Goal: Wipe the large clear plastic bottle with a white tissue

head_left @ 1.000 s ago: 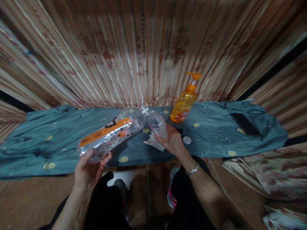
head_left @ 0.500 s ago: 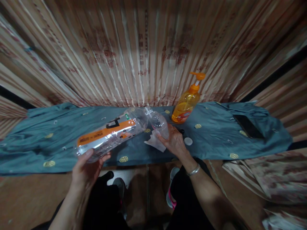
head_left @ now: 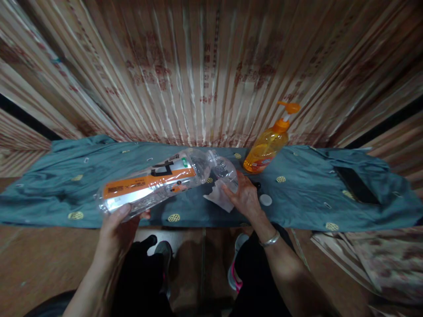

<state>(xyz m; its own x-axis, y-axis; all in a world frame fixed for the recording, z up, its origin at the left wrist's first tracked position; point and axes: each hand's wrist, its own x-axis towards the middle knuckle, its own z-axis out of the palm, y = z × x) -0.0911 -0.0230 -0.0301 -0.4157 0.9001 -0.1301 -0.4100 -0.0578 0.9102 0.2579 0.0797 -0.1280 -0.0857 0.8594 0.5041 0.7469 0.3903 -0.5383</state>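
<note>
My left hand is closed around the lower end of a large clear plastic bottle with an orange and silver label. The bottle lies tilted, its narrower end toward the middle, close to a smaller clear plastic bottle. My right hand is wrapped around that smaller bottle, whose neck points up and left toward the large one. I cannot tell whether the two bottles touch. A torn whitish piece hangs or lies under my right fingertips; its material is unclear. Just right of this hand lies a round white cap.
An orange pump bottle of yellow liquid stands behind my right hand. Next to that hand is a small black object. A dark phone lies farther right on the blue-green cloth. A striped curtain hangs behind.
The camera view has shifted slightly, so the pump bottle and phone appear farther right. The large bottle lies a little flatter. Both hands keep their grips.
</note>
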